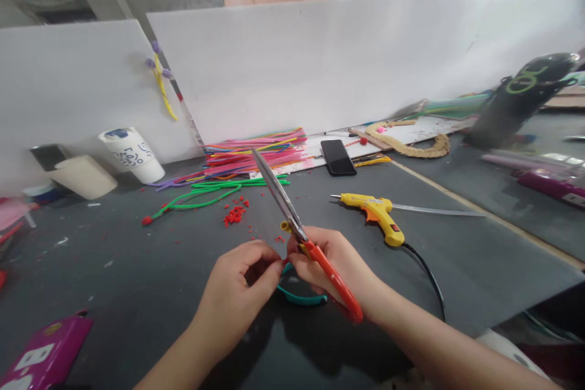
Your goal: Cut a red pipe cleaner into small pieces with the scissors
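Observation:
My right hand (336,256) is wrapped round a pair of scissors (331,277) with red handles, its blades pointing up and away to the left. My left hand (240,289) pinches a small red piece (286,261) between thumb and fingertips, right against my right fingertips; its exact shape is mostly hidden. Just below the hands lies a teal-handled tool (304,298), its head covered by my fingers. Beyond them, red clippings (234,216) are heaped on the dark table. Green pipe cleaners (210,198), one with a red tip (147,220), lie further left.
A yellow glue gun (377,210) with a cord lies to the right. Behind are a bundle of coloured pipe cleaners (256,155), a phone (338,157) and a white panel (320,67). Paper cups (132,155) stand back left; a purple case (48,350) lies front left.

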Demonstrator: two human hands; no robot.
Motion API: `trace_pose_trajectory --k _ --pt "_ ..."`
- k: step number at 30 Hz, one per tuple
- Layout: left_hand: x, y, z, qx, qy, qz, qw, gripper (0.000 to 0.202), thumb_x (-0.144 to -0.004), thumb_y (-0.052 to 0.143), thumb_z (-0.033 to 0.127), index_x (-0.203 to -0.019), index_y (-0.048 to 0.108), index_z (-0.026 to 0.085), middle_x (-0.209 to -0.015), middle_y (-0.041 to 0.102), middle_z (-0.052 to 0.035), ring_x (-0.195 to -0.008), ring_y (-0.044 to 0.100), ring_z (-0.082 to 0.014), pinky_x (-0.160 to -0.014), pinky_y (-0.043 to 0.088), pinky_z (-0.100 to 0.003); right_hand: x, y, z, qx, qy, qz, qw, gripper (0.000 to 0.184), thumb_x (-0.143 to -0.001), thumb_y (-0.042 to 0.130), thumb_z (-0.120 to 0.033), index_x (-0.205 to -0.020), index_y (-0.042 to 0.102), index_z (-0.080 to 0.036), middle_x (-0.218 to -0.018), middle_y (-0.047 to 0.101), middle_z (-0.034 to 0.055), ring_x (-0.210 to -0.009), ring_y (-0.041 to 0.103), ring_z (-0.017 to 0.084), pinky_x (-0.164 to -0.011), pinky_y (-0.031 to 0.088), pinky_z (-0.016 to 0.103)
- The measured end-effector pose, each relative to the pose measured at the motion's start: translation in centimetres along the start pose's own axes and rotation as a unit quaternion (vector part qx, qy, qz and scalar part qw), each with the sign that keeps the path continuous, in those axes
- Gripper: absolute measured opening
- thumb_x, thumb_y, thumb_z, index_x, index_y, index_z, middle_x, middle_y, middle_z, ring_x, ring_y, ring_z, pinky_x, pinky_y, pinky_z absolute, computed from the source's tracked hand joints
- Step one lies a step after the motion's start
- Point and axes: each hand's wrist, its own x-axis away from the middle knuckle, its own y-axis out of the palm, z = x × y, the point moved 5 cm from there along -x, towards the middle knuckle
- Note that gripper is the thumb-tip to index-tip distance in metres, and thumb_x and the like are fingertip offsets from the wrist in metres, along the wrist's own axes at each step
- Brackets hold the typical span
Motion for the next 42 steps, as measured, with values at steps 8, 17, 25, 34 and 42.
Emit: trace_pose_trajectory --k 8,17,25,34,42 --pt "-0.4 0.9 -1.2 0.202 -0.153 -0.09 0.963 0.013 -0.064 0.061 0.025 -0.07 0.061 0.013 -0.055 0.055 0.0012 -0.042 0.046 -0.0076 -0.035 0.033 -0.017 -0.3 -0.2 0.0 0.111 -0.06 -0.017 0.992 0.007 -0.061 0.047 -0.011 -0.062 0.047 -0.017 -0.058 0.04 -0.0055 -0.053 0.037 0.008 -0.047 0.03 0.017" --pt "-0.2 1.2 -0.9 0.174 -0.164 -0.119 0.964 0.006 -0.062 0.058 0.018 -0.065 0.06 0.014 -0.056 0.055 0.0012 -0.041 0.046 -0.0072 -0.034 0.032 -0.017 -0.4 -0.1 0.2 0.138 -0.081 -0.033 0.987 0.008 -0.061 0.045 -0.008 -0.061 0.046 -0.016 -0.059 0.041 -0.0045 -0.057 0.037 0.008 -0.05 0.031 0.017" --pt "-0.1 1.2 -0.5 0.153 -0.14 -0.173 0.963 0.006 -0.065 0.055 0.018 -0.065 0.06 0.014 -0.057 0.056 0.0012 -0.043 0.047 -0.0072 -0.037 0.031 -0.017 -0.1 0.1 -0.1 0.149 -0.068 -0.061 0.985 0.007 -0.061 0.048 -0.011 -0.059 0.043 -0.017 -0.055 0.038 -0.0057 -0.054 0.032 0.007 -0.046 0.027 0.016" --pt "-0.1 1.2 -0.7 0.146 -0.138 -0.192 0.961 0.009 -0.064 0.057 0.02 -0.066 0.063 0.014 -0.057 0.058 0.0 -0.043 0.046 -0.0072 -0.038 0.03 -0.017 0.0 0.1 -0.2 0.146 -0.061 -0.08 0.984 0.009 -0.062 0.048 -0.013 -0.06 0.041 -0.017 -0.057 0.036 -0.0058 -0.054 0.031 0.007 -0.046 0.026 0.017" --pt "0.0 1.5 -1.1 0.143 -0.149 -0.214 0.955 0.007 -0.066 0.055 0.016 -0.068 0.062 0.013 -0.059 0.059 -0.0004 -0.044 0.046 -0.0065 -0.037 0.03 -0.016 0.2 0.2 -0.1 0.127 -0.052 -0.105 0.985 0.007 -0.061 0.046 -0.011 -0.06 0.043 -0.017 -0.06 0.041 -0.0054 -0.056 0.035 0.008 -0.049 0.028 0.017"
